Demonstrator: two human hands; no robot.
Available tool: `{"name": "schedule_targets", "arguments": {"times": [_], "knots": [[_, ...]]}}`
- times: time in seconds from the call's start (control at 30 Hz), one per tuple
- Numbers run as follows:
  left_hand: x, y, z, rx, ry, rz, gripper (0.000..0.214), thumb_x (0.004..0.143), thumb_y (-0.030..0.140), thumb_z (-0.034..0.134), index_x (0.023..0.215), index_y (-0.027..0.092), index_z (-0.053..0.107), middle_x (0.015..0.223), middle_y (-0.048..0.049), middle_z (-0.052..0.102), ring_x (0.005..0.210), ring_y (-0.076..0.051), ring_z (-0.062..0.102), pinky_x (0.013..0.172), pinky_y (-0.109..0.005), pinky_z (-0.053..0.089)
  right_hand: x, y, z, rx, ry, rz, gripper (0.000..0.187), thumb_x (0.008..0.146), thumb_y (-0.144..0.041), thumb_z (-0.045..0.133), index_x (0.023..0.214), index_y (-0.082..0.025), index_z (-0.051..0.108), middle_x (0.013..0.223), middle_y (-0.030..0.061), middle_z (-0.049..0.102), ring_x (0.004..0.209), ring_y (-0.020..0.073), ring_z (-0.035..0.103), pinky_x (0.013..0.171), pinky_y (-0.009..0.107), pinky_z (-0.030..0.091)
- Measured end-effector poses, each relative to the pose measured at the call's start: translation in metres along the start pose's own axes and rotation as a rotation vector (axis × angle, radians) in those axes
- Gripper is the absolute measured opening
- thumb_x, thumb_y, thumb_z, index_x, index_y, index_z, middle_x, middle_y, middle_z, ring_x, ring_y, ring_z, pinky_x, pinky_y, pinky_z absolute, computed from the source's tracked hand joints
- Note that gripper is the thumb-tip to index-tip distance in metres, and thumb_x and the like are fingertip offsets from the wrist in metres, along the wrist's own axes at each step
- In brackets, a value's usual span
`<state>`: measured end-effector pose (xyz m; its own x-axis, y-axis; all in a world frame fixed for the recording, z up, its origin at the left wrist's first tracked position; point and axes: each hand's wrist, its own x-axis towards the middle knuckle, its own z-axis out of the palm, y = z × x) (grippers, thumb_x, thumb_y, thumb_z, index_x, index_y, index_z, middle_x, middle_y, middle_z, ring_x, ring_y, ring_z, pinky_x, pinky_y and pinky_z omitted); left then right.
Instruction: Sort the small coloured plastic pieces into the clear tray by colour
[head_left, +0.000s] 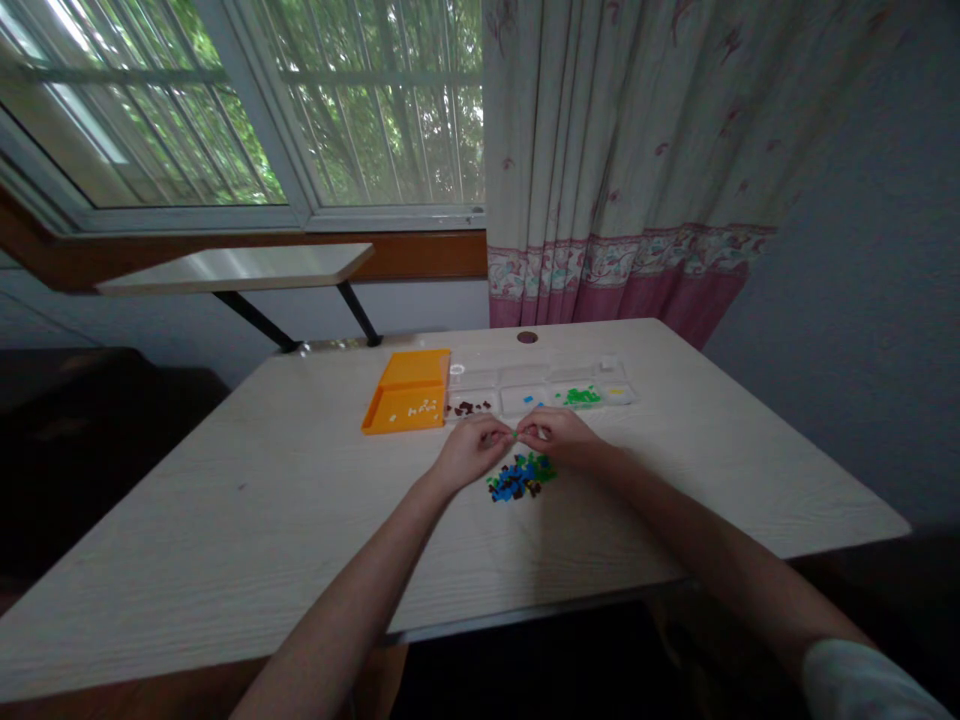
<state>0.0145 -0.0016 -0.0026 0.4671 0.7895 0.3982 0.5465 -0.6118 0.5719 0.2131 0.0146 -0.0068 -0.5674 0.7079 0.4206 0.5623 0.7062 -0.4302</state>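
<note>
My left hand and my right hand meet above the table, fingertips pinched together. Between them shows a tiny green piece, and both hands grip it; its exact shape is too small to make out. Just below the hands lies a loose pile of small blue, green and dark brown pieces. Behind the hands, a clear compartment tray holds brown pieces at its left, a few blue ones, green ones and a bit of yellow at its right.
An orange two-part tray with small white pieces in its near part adjoins the clear tray's left end. At the back left, a raised shelf stands on black legs. A curtain hangs behind the table.
</note>
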Motion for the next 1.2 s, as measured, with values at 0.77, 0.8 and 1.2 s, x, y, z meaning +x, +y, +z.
{"name": "schedule_targets", "arguments": {"times": [0.77, 0.8, 1.2], "knots": [[-0.004, 0.000, 0.000, 0.100, -0.216, 0.043, 0.018, 0.081, 0.027, 0.053, 0.084, 0.019, 0.068, 0.073, -0.0037, 0.061, 0.073, -0.014, 0.054, 0.068, -0.023, 0.041, -0.001, 0.006, -0.023, -0.019, 0.454, -0.075, 0.020, 0.084, -0.031, 0.052, 0.082, -0.017, 0.066, 0.066, 0.0036, 0.060, 0.058, 0.0115, 0.051, 0.058, 0.023, 0.042], [-0.004, 0.000, 0.000, 0.105, -0.218, 0.043, 0.018, 0.081, 0.027, 0.053, 0.084, 0.019, 0.068, 0.073, -0.0038, 0.061, 0.073, -0.014, 0.054, 0.068, -0.023, 0.041, -0.001, 0.006, -0.022, -0.013, 0.460, -0.081, 0.020, 0.084, -0.031, 0.052, 0.082, -0.017, 0.066, 0.066, 0.0038, 0.060, 0.058, 0.0114, 0.051, 0.057, 0.023, 0.042], [-0.005, -0.003, 0.001, 0.124, -0.247, 0.047, 0.021, 0.081, 0.028, 0.052, 0.093, 0.019, 0.067, 0.076, -0.0034, 0.062, 0.074, -0.014, 0.055, 0.068, -0.023, 0.042, -0.006, 0.036, -0.053, -0.221, 0.276, 0.009, 0.019, 0.085, -0.028, 0.050, 0.088, -0.018, 0.065, 0.081, 0.0041, 0.064, 0.067, 0.0122, 0.055, 0.063, 0.023, 0.041]]}}
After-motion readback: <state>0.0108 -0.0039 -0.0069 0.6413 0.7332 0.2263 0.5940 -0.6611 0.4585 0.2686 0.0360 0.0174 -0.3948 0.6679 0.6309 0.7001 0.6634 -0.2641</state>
